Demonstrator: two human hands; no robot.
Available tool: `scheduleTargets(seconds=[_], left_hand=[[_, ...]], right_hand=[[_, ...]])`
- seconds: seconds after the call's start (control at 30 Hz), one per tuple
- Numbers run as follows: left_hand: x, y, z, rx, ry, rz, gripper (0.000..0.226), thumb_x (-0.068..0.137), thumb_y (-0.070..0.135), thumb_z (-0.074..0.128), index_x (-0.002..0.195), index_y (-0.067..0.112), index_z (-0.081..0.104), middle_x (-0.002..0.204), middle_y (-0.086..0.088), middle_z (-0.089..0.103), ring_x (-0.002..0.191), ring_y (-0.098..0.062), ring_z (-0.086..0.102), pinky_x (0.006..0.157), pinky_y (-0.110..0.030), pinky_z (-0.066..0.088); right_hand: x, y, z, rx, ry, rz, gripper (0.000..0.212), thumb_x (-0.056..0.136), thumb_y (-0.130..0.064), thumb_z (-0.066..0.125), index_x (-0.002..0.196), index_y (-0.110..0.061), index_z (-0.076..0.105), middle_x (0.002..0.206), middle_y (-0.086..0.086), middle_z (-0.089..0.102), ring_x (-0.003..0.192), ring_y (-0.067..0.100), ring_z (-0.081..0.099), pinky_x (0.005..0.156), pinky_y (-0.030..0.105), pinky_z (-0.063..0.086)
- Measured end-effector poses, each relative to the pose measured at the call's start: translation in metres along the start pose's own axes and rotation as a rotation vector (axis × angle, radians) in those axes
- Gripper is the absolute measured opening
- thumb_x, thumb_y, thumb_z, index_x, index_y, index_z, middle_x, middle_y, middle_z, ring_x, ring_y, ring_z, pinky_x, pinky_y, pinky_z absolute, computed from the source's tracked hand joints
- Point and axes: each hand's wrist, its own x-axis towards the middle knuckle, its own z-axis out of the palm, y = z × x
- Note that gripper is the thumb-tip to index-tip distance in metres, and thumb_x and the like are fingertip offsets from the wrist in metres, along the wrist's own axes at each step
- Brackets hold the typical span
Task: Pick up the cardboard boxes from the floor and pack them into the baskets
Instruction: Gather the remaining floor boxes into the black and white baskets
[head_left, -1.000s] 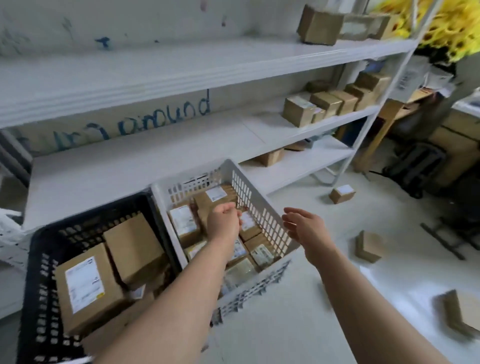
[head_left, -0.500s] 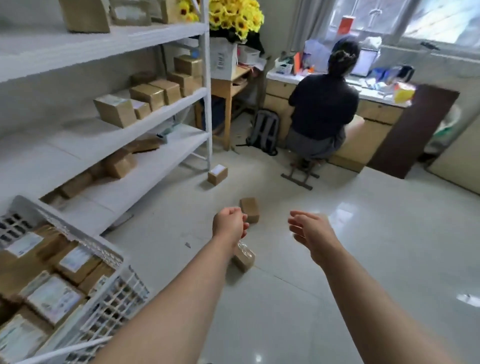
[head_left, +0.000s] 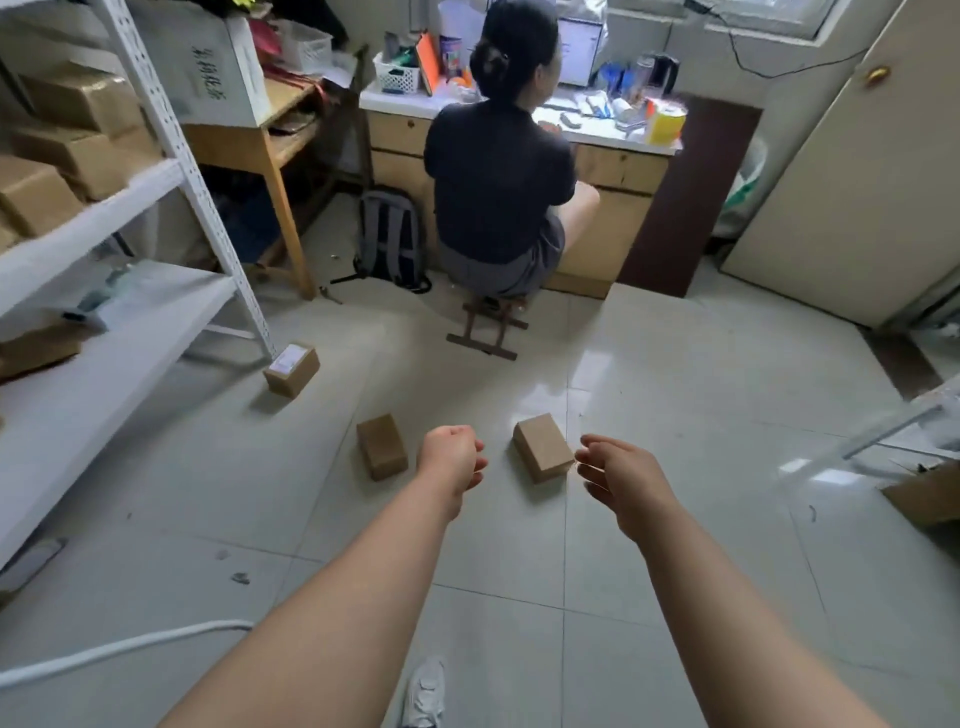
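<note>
Three small cardboard boxes lie on the tiled floor. One plain box (head_left: 382, 445) sits just left of my left hand (head_left: 451, 460), whose fingers are curled into a fist with nothing in it. A second plain box (head_left: 542, 446) lies between my hands, close to the fingertips of my right hand (head_left: 615, 470), which hangs with loosely curled fingers and holds nothing. A third box (head_left: 292, 369) with a white label stands by the foot of the shelf post. Only a white basket rim (head_left: 119, 648) shows at the lower left.
A white shelf unit (head_left: 171, 130) with more cardboard boxes fills the left side. A person sits on a stool (head_left: 491, 327) at a desk straight ahead, with a grey backpack (head_left: 389, 239) beside them. A cardboard piece (head_left: 930, 493) lies at the right edge.
My view has swung right, away from the shelf and baskets, toward the open floor. Both empty hands now hover over the floor boxes, which appear nearer.
</note>
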Motion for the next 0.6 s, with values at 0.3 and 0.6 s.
scheduleTargets(seconds=[0.3, 0.6], left_hand=[[0.146, 0.042, 0.123, 0.142, -0.024, -0.109, 0.022, 0.092, 0.006, 0.038, 0.074, 0.013, 0.049, 0.071, -0.005, 0.049, 0.050, -0.016, 0.042, 0.040, -0.018, 0.031], [0.306, 0.019, 0.242, 0.152, 0.040, -0.237, 0.023, 0.094, 0.006, 0.038, 0.076, 0.014, 0.050, 0.075, -0.003, 0.051, 0.057, -0.015, 0.048, 0.053, -0.024, 0.038]], right_hand=[[0.169, -0.046, -0.027, 0.005, 0.070, 0.111, 0.021, 0.095, -0.006, 0.048, 0.104, -0.013, 0.065, 0.096, 0.006, 0.063, 0.091, 0.022, 0.056, 0.103, 0.044, 0.045], [0.399, -0.028, -0.055, -0.099, 0.038, 0.223, 0.027, 0.095, -0.011, 0.047, 0.112, -0.014, 0.067, 0.103, 0.005, 0.065, 0.102, 0.022, 0.058, 0.105, 0.042, 0.044]])
